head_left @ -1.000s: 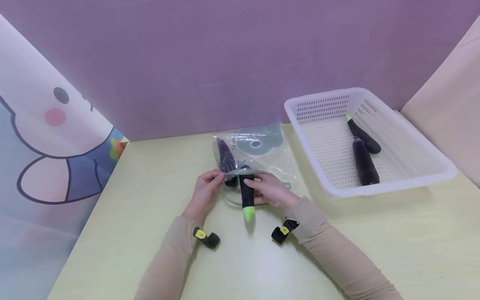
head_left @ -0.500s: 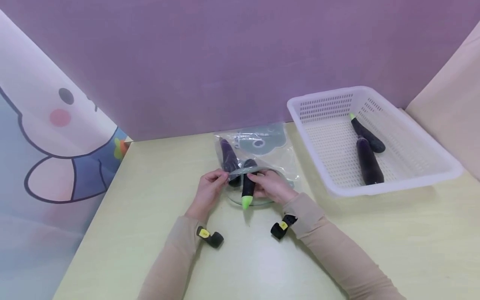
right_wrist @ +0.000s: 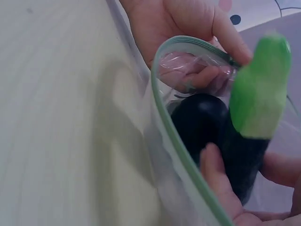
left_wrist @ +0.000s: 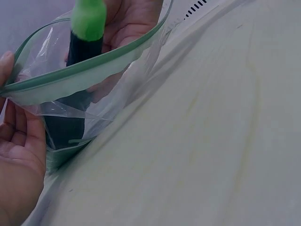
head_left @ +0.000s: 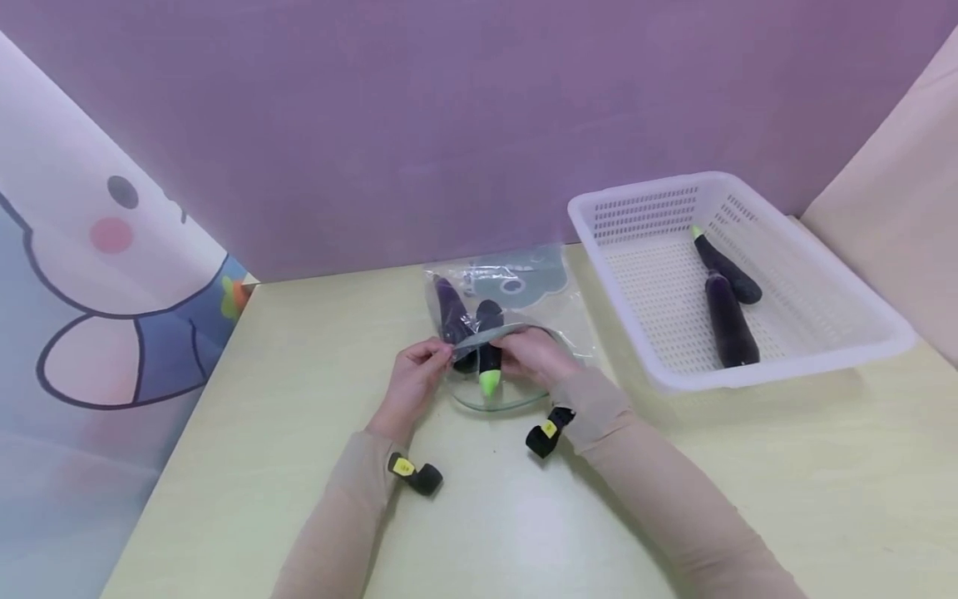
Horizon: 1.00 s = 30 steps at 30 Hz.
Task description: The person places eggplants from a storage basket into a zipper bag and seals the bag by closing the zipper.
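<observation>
A clear zip bag with a green-edged mouth lies on the table, its mouth held apart. My left hand pinches the left side of that mouth between thumb and fingers. Inside the opening, my right hand grips a dark eggplant whose light green stem end points back toward me. Its far end lies deeper in the bag. Another purple eggplant is inside on the left; its rounded end shows beside the held one in the right wrist view.
To the right stands a white perforated basket holding a dark eggplant with a green tip and a purple eggplant. A purple backdrop rises behind the table, and a cartoon-printed cloth hangs at left.
My right hand has pushed the green-tipped eggplant farther into the bag, away from me, and its fingers are now inside the mouth. My left hand keeps its pinch in the same place.
</observation>
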Tool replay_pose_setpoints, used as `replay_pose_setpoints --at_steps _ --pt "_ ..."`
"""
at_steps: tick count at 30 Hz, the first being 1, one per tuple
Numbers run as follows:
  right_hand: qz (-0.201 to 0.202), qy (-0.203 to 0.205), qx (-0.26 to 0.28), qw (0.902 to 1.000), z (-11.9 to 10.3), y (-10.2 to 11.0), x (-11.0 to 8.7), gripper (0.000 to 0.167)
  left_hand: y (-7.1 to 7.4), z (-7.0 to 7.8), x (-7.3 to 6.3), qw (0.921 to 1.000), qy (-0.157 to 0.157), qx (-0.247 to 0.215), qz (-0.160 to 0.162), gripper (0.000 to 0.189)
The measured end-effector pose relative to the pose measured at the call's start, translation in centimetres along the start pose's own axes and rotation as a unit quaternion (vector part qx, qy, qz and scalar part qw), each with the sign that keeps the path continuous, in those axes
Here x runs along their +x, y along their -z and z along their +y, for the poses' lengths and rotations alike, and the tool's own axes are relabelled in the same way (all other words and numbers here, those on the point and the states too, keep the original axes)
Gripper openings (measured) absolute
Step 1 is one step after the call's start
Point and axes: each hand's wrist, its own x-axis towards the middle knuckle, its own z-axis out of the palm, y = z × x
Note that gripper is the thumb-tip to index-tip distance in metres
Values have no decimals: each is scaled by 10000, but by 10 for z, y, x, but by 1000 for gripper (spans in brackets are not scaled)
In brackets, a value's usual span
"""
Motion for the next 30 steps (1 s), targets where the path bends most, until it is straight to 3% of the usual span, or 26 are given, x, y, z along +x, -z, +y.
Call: replay_pose_setpoints --at_steps 4,7,14,17,24,30 --pt "-93 370 209 9991 1 -4 8 25 0 0 0 10000 3 -12 32 44" --pt "-54 608 43 9981 3 -6 13 22 0 0 0 10000 17 4 22 44" --pt "170 428 -534 9975 7 -7 21 26 0 -1 0 10000 54 21 14 42" --pt "148 536 -706 9960 7 -8 23 28 0 -2 1 10000 44 16 41 41" --pt "270 918 -1394 9856 2 -11 23 25 0 -1 0 9999 55 -22 83 44" --pt "602 945 -1801 9773 -1 -13 24 27 0 0 -1 10000 1 -52 41 39"
